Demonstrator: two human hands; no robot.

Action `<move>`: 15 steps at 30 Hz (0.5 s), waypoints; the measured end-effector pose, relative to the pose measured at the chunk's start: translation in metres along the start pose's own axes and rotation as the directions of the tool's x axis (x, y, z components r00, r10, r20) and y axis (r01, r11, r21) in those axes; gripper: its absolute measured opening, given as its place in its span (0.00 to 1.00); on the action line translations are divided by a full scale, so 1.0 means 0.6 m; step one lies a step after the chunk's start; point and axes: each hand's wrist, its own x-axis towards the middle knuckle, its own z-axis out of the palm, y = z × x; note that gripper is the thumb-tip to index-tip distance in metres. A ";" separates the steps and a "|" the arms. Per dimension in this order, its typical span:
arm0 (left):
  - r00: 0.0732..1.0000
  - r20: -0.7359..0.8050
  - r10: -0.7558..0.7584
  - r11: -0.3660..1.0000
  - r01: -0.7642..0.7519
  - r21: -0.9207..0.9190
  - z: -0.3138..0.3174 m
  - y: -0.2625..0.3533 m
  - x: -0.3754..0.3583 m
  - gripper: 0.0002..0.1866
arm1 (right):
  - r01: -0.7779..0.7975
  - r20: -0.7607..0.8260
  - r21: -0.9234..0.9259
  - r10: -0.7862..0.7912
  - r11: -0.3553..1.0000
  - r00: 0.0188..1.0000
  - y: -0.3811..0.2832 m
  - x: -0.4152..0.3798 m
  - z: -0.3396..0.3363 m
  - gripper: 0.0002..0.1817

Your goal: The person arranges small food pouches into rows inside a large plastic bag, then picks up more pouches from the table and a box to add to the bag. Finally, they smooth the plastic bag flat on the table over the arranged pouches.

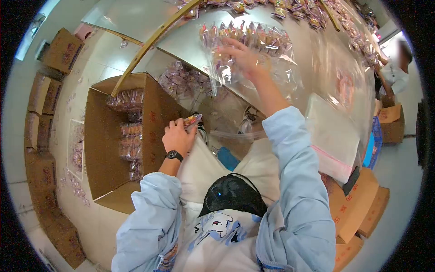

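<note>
On the metal table, a clear plastic bag (278, 68) holds a row of small wrapped packets (253, 36). My right hand (240, 56) lies over the left part of this bag, fingers spread. My left hand (178, 137), with a black watch on its wrist, is low beside the cardboard box, its fingers round one small wrapped packet (192, 119). The open box (113, 149) at the left contains several filled clear bags (131, 129) stacked along its inside.
Loose packets (308, 16) lie along the table's far side, near wooden strips (154, 38). Flat clear bags (333, 136) are stacked at the right. More packets (181, 79) are below the table edge. Cardboard boxes (45, 181) line the left. A person (396, 75) is at the far right.
</note>
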 end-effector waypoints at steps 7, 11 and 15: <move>0.999 0.027 -0.032 0.999 0.031 0.024 0.000 -0.008 0.001 0.30 | 0.152 0.136 -0.342 -0.111 0.927 0.984 0.023 0.004 0.031 0.35; 0.999 0.005 -0.045 0.999 0.045 0.000 -0.001 -0.015 -0.006 0.29 | 0.262 0.184 -0.395 -0.204 0.881 0.962 0.041 0.001 0.023 0.36; 0.999 0.004 -0.032 0.999 0.032 -0.001 -0.002 -0.014 0.002 0.29 | 0.256 0.111 -0.509 -0.232 0.822 0.966 0.073 0.015 0.024 0.36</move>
